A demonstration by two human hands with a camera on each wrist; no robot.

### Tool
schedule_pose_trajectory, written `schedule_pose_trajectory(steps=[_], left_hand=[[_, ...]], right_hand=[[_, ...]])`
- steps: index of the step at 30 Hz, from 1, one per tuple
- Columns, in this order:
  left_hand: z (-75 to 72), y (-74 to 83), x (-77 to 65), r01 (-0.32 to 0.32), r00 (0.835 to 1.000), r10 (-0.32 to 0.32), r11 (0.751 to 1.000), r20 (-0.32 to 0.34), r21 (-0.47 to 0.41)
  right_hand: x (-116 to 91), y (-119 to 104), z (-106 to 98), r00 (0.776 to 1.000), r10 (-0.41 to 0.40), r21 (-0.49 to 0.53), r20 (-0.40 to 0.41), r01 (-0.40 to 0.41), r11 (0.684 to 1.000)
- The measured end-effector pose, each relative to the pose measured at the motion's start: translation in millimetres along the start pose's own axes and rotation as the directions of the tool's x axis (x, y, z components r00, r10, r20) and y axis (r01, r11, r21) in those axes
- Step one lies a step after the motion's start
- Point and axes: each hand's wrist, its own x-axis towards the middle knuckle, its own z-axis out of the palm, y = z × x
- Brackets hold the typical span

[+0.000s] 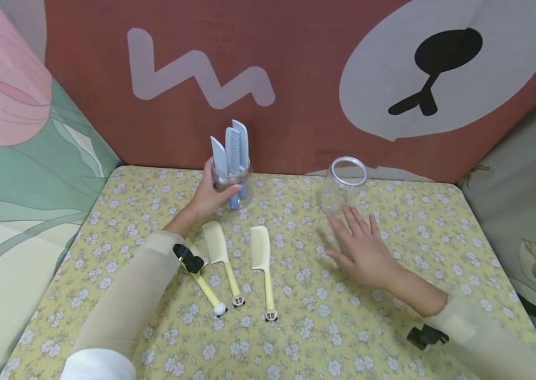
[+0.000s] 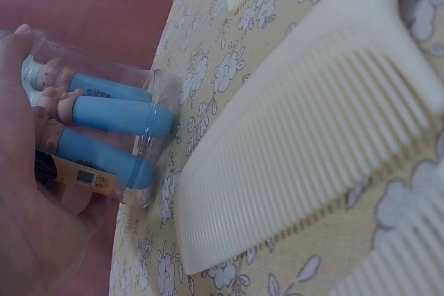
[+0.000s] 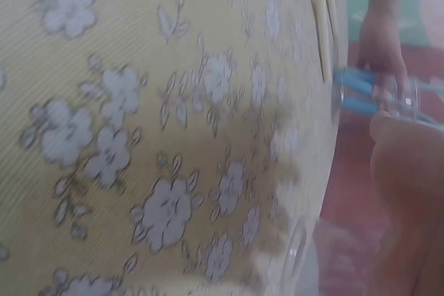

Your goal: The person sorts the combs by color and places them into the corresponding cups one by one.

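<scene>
My left hand (image 1: 213, 192) grips a clear plastic jar (image 1: 248, 196) near the back of the table, fingers round its far side and thumb across the front. Several light blue combs (image 1: 233, 150) stand in it, toothed ends up; their blue handles (image 2: 121, 116) with small pink figures show through the wall in the left wrist view. My right hand (image 1: 365, 253) is spread over the cloth, palm down, fingers straight. Its fingertips are close to the base of a second clear jar (image 1: 334, 192) with an open round mouth.
Three cream combs with yellow handles lie in front of the left hand: a right one (image 1: 261, 248), a middle one (image 1: 216, 243), and a left one (image 1: 207, 287) partly hidden by the left wrist. Floral yellow cloth (image 1: 315, 338) covers the table; a printed curtain (image 1: 296, 121) hangs behind.
</scene>
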Motion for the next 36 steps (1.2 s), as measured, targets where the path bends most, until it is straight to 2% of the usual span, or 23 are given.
schedule_pose_trajectory(steps=[11, 13, 17, 19, 23, 26, 30, 36], left_hand=[[0.6, 2.7, 0.3, 0.016, 1.0, -0.016, 1.0, 0.006, 0.007], [0.9, 7.0, -0.9, 0.026, 1.0, -0.026, 1.0, 0.011, 0.001], [1.3, 27.1, -7.7, 0.029, 0.999, -0.029, 1.0, 0.019, -0.008], [1.3, 30.8, -9.2, 0.025, 1.0, -0.025, 1.0, 0.019, -0.014], [1.4, 14.4, -4.5, 0.003, 1.0, -0.003, 1.0, 0.01, -0.013], [1.2, 1.1, -0.1, -0.012, 1.0, 0.012, 1.0, 0.006, -0.011], [0.6, -2.3, 1.2, -0.016, 1.0, 0.016, 1.0, 0.007, -0.023], [0.4, -2.4, 1.4, -0.01, 1.0, 0.01, 0.999, 0.005, -0.037]], right_hand=[[-8, 28, -11, 0.988, 0.145, 0.107, -0.043, -0.14, 0.984], [-7, 33, -13, 0.985, 0.162, 0.135, -0.059, -0.153, 0.979], [-3, 45, -17, 0.976, 0.197, 0.213, -0.089, -0.174, 0.961], [1, 51, -20, 0.972, 0.215, 0.262, -0.091, -0.185, 0.947], [11, 64, -24, 0.967, 0.245, 0.38, -0.074, -0.2, 0.903], [17, 73, -27, 0.963, 0.267, 0.491, -0.045, -0.211, 0.845], [25, 84, -28, 0.955, 0.295, 0.608, 0.008, -0.239, 0.757], [37, 91, -27, 0.955, 0.298, 0.694, 0.016, -0.225, 0.684]])
